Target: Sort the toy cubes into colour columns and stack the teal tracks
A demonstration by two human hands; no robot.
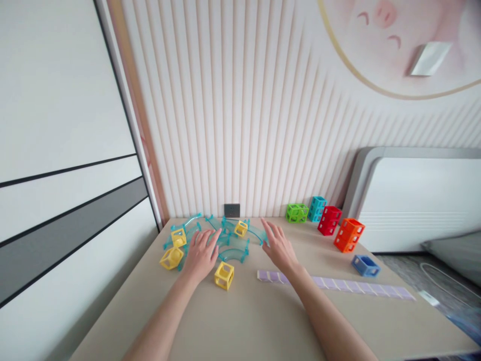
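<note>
My left hand (202,254) is open, fingers spread over the left part of a pile of clear teal curved track pieces (233,254). Whether its fingertips touch them I cannot tell. Yellow open-frame cubes lie about it: one cube (178,237) and another cube (172,258) to its left, and a third cube (224,276) to its right, nearer me. My right hand (278,246) is also open at the pile's right end, index finger stretched forward and thumb close to a teal piece. Another yellow cube (241,228) sits among the track pieces between my hands.
Stacked frame blocks stand at the table's right: green (296,213), teal (317,208), red (329,220) and orange (349,235). A blue block (366,265) lies nearer me. A purple marked strip (356,287) runs under my right forearm. The ribbed wall (210,125) borders the table's back.
</note>
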